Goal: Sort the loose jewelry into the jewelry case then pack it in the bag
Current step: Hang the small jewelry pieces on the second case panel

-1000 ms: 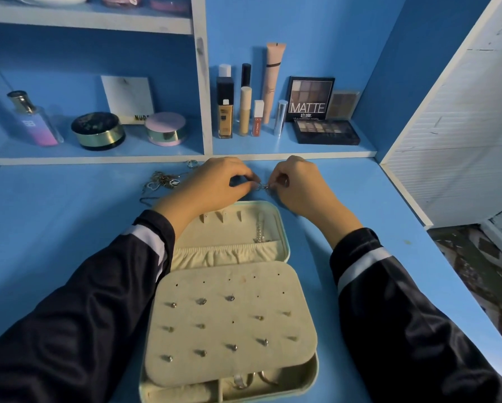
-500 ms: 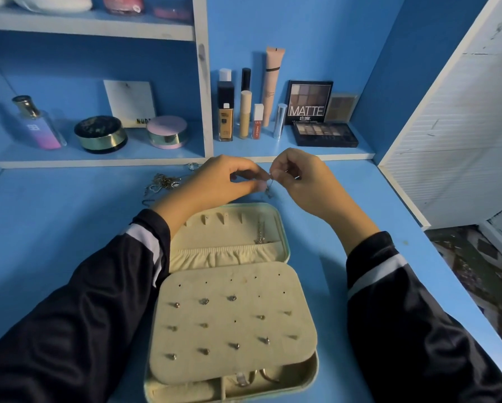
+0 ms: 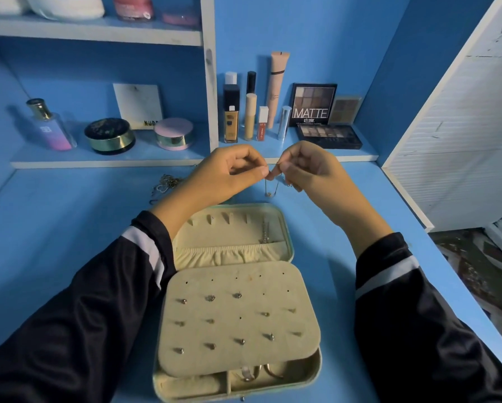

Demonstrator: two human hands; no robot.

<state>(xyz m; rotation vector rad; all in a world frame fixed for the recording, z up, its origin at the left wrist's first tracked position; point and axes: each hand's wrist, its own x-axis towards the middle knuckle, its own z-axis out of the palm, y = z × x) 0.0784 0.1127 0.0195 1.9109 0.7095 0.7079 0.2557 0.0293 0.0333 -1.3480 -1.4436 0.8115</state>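
Note:
An open cream jewelry case [image 3: 287, 248] lies on the blue desk, its lid flat at the far side. A flap in the near half [image 3: 238, 318] carries several stud earrings, and rings sit in the tray below it. One necklace [image 3: 265, 232] hangs from a hook in the lid. My left hand [image 3: 226, 175] and my right hand [image 3: 311, 167] meet above the lid's far edge, each pinching an end of a thin chain necklace [image 3: 270, 190] whose loop dangles between them. A pile of loose chains [image 3: 165, 184] lies on the desk behind my left wrist.
A low shelf at the back holds a perfume bottle [image 3: 50, 126], two round compacts [image 3: 110, 135], several makeup tubes [image 3: 251, 112] and eyeshadow palettes [image 3: 328, 135]. A white slatted panel [image 3: 462, 141] stands at the right. The desk edge [image 3: 476, 301] drops off at the right.
Both hands have risen off the desk with the thin chain, which now hangs in a loop between the fingertips above the lid.

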